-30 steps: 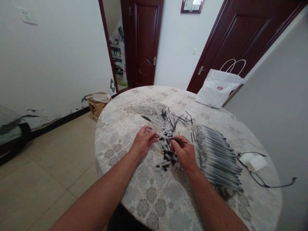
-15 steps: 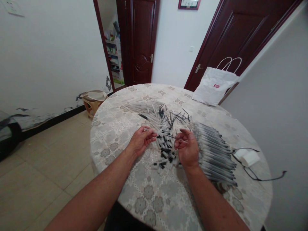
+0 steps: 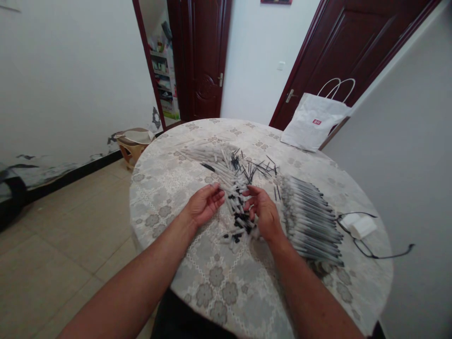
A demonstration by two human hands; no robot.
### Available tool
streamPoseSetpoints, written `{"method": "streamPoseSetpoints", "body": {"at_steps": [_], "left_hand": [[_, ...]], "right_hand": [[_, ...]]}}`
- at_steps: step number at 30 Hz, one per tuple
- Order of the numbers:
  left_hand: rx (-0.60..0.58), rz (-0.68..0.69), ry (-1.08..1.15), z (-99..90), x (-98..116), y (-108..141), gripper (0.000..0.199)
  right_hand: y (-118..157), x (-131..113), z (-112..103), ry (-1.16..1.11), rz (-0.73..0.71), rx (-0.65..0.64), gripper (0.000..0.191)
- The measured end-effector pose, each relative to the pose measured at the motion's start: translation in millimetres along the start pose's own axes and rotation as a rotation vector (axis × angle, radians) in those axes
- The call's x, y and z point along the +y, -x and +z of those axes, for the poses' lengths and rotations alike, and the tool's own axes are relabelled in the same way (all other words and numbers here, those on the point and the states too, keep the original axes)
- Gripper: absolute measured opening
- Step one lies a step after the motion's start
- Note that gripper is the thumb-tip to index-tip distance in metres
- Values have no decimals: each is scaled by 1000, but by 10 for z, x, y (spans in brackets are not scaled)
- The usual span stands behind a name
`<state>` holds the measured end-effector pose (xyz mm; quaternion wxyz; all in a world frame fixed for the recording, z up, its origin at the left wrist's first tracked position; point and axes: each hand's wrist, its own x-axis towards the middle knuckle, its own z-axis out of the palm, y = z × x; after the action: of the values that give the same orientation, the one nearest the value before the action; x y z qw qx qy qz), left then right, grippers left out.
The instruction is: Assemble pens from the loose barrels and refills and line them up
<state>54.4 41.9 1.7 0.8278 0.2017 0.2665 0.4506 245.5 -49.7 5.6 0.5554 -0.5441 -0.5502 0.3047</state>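
Note:
My left hand (image 3: 206, 203) is at the left edge of a loose pile of pen parts, its thumb and fingertips pinched together near a pale barrel; what they hold is too small to make out. Over the pile's right side is my right hand (image 3: 260, 209), fingers curled and thumb against the forefinger, its grip hidden. Between them lie short pale caps with black pieces (image 3: 243, 221). Pale tubes (image 3: 203, 154) and thin black refills (image 3: 263, 167) spread beyond. Right of my right hand, many pens (image 3: 314, 221) lie side by side in a row.
A patterned cloth covers the round table (image 3: 219, 282). Black-framed glasses (image 3: 374, 256) and a folded white tissue (image 3: 363, 227) lie at the right. A white paper bag (image 3: 310, 122) stands at the back right. A stool (image 3: 132, 148) is beyond the left edge.
My right hand has moved left, closer to my left hand, and turned over more of the pile. The slim pen part that stretched between the hands is no longer clearly visible. The view has shifted slightly.

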Motion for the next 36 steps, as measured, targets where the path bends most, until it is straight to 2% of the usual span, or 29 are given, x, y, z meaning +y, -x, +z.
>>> {"method": "streamPoseSetpoints", "body": {"at_steps": [2,3,5,7,10,16,22,27,36], "left_hand": [[86,20,101,-18,52,-38,11],[108,23,131,-26,74,-52,15],[127,18,162,-35,101,-70,20],[131,5,167,-37,109,-74,22],[125,-3,160,-28,104,-69,23],[141,36,107,-5,71,-58,23],[88,144,56,-43,29,-68,7],[38,147,8,-43,11,-55,9],[42,124,-58,-24,2,-40,17]], "right_hand": [[-71,28,-113,228,-50,98,36],[-103,45,-170,366,-96,101,30],[-147,82,-257,587,-180,32,22],[-157,113,-287,724,-214,-63,22],[-131,128,-218,875,-177,-165,27],[-111,83,-1,1160,-87,-246,29],[-128,94,43,1239,-23,-251,22],[-115,110,2,1180,-32,-221,18],[-90,127,-109,1157,-80,-219,26]]}}
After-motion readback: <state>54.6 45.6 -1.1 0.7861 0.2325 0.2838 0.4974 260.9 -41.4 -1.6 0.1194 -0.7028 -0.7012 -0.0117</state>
